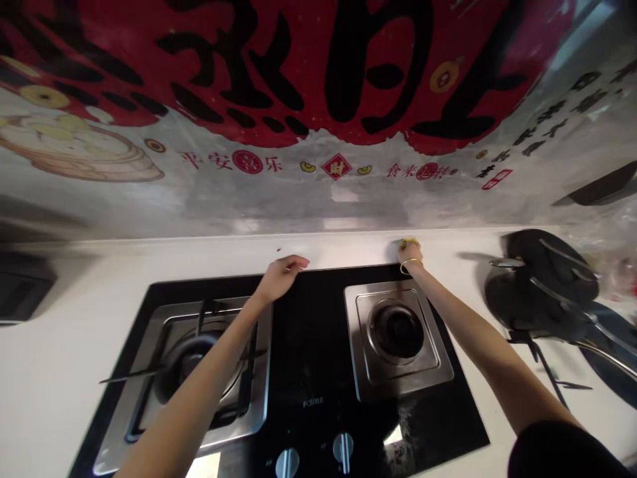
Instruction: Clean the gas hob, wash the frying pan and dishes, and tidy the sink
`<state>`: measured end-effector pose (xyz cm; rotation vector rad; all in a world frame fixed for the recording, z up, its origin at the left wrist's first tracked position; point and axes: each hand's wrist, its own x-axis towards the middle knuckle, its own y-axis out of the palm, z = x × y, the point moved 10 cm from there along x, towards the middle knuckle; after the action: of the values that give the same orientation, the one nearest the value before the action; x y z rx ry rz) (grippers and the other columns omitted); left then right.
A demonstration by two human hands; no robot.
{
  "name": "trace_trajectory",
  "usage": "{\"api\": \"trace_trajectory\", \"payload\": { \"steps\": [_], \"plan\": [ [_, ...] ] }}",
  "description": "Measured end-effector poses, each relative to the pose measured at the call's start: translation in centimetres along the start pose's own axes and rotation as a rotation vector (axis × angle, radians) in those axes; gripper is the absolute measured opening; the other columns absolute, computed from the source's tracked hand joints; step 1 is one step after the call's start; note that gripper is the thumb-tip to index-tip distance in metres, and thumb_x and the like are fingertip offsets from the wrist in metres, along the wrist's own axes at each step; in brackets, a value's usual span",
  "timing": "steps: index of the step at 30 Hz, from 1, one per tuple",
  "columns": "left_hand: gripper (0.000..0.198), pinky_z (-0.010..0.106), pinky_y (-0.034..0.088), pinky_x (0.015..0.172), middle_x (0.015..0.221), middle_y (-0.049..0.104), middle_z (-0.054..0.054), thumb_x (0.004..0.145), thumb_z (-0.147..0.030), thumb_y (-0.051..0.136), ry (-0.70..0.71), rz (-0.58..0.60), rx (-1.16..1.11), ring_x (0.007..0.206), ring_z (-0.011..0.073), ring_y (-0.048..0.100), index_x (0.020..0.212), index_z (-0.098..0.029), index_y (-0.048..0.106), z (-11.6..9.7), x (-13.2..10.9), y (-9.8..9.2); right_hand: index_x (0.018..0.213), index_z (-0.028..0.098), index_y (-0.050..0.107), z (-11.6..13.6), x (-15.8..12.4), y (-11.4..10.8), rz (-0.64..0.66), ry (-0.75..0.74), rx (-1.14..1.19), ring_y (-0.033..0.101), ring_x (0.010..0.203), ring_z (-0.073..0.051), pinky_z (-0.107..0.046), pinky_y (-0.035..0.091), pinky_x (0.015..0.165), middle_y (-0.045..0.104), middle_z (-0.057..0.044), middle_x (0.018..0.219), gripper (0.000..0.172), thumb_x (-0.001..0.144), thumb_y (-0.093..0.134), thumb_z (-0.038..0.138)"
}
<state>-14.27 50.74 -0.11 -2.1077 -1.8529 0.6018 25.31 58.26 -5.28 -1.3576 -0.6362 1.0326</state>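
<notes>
Dim wall, glare on glossy stovetop

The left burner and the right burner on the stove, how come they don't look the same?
The left burner has a black rack with prongs around it, while the right burner has no rack on it. The left burner is partly hidden under the person's left arm, but the right burner's round black top shows plainly. Both sit on silver plates set in the same black stove.

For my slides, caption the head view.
Right hand holding a yellow item on the white counter behind a black gas stove, left hand near its rear edge.
</notes>
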Motion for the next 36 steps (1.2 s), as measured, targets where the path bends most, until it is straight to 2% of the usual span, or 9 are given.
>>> {"api": "trace_trajectory", "payload": {
  "steps": [3, 6, 12, 19, 24, 27, 30, 33, 36],
  "plan": [
    [0.022, 0.031, 0.051, 0.087, 0.093, 0.074, 0.003, 0.081, -0.027, 0.049, -0.010, 0.032, 0.119, 0.089, 0.0192, 0.068, 0.088, -0.022, 0.070, 0.8, -0.6, 0.6, 0.112, 0.012, 0.062, 5.6, -4.1, 1.6, 0.083, -0.166, -0.009, 0.062, 0.099, -0.024, -0.034, 0.047, 0.089, 0.057, -0.018, 0.118, 0.030, 0.088, 0.046, 0.022],
    [0.024, 0.031, 0.050, 0.090, 0.100, 0.073, 0.004, 0.080, -0.018, 0.049, -0.023, -0.003, 0.227, 0.097, 0.0215, 0.067, 0.090, -0.022, 0.071, 1.5, -0.6, -0.7, 0.111, 0.013, 0.062, 11.4, -8.3, 3.2, 0.128, -0.283, 0.016, 0.061, 0.102, -0.025, -0.035, 0.047, 0.091, 0.057, -0.017, 0.117, 0.029, 0.089, 0.044, 0.022],
    [0.030, 0.031, 0.050, 0.087, 0.095, 0.074, 0.005, 0.077, -0.013, 0.048, -0.080, -0.093, 0.346, 0.091, 0.0217, 0.068, 0.094, -0.022, 0.072, 3.6, -0.4, -7.8, 0.113, 0.013, 0.061, 23.3, -16.4, 6.2, 0.193, -0.469, 0.157, 0.061, 0.101, -0.025, -0.036, 0.047, 0.091, 0.055, -0.018, 0.120, 0.030, 0.089, 0.044, 0.021],
    [0.029, 0.030, 0.050, 0.085, 0.095, 0.074, 0.005, 0.078, -0.015, 0.048, -0.096, -0.142, 0.328, 0.089, 0.0203, 0.068, 0.096, -0.019, 0.071, 6.1, -2.2, -15.2, 0.110, 0.015, 0.063, 32.3, -22.1, 8.7, 0.227, -0.544, 0.324, 0.061, 0.103, -0.025, -0.038, 0.046, 0.095, 0.057, -0.015, 0.121, 0.030, 0.085, 0.047, 0.015],
    [0.028, 0.029, 0.048, 0.088, 0.100, 0.073, 0.006, 0.081, -0.015, 0.047, -0.060, -0.220, 0.251, 0.092, 0.0187, 0.066, 0.098, -0.017, 0.070, 6.3, -4.1, -17.9, 0.097, 0.019, 0.068, 39.0, -26.9, 10.7, 0.644, -0.708, 0.849, 0.064, 0.085, -0.016, -0.030, 0.051, 0.083, 0.069, -0.002, 0.094, 0.022, 0.077, 0.058, 0.017],
    [0.027, 0.029, 0.048, 0.088, 0.104, 0.071, 0.008, 0.084, -0.015, 0.045, -0.019, -0.292, 0.180, 0.091, 0.0173, 0.064, 0.098, -0.013, 0.068, 4.8, -4.9, -19.3, 0.100, 0.020, 0.067, 37.2, -26.0, 8.3, 0.748, -0.570, 1.211, 0.064, 0.077, -0.015, -0.031, 0.052, 0.078, 0.069, 0.001, 0.085, 0.030, 0.072, 0.066, 0.030],
    [0.028, 0.028, 0.049, 0.084, 0.106, 0.071, 0.008, 0.084, -0.015, 0.044, 0.027, -0.312, 0.079, 0.088, 0.0156, 0.064, 0.100, -0.012, 0.067, 2.4, -5.1, -19.4, 0.105, 0.021, 0.065, 29.8, -22.7, 3.0, 0.582, -0.529, 1.242, 0.064, 0.090, -0.018, -0.034, 0.050, 0.087, 0.068, -0.002, 0.097, 0.036, 0.072, 0.065, 0.035],
    [0.030, 0.027, 0.050, 0.083, 0.100, 0.072, 0.006, 0.082, -0.013, 0.043, 0.058, -0.203, -0.003, 0.089, 0.0158, 0.065, 0.099, -0.013, 0.068, 0.4, -5.0, -16.9, 0.111, 0.022, 0.065, 20.7, -20.0, -1.2, 0.291, -0.546, 0.770, 0.058, 0.106, -0.022, -0.036, 0.043, 0.098, 0.062, -0.005, 0.112, 0.035, 0.079, 0.058, 0.034],
    [0.031, 0.028, 0.050, 0.085, 0.098, 0.072, 0.005, 0.082, -0.012, 0.042, 0.083, -0.099, -0.014, 0.091, 0.0165, 0.065, 0.097, -0.015, 0.069, -0.8, -5.1, -13.2, 0.118, 0.015, 0.063, 14.4, -19.1, 0.2, 0.159, -0.363, 0.267, 0.056, 0.106, -0.027, -0.042, 0.039, 0.101, 0.058, -0.014, 0.111, 0.039, 0.085, 0.050, 0.030]
  ]
}}
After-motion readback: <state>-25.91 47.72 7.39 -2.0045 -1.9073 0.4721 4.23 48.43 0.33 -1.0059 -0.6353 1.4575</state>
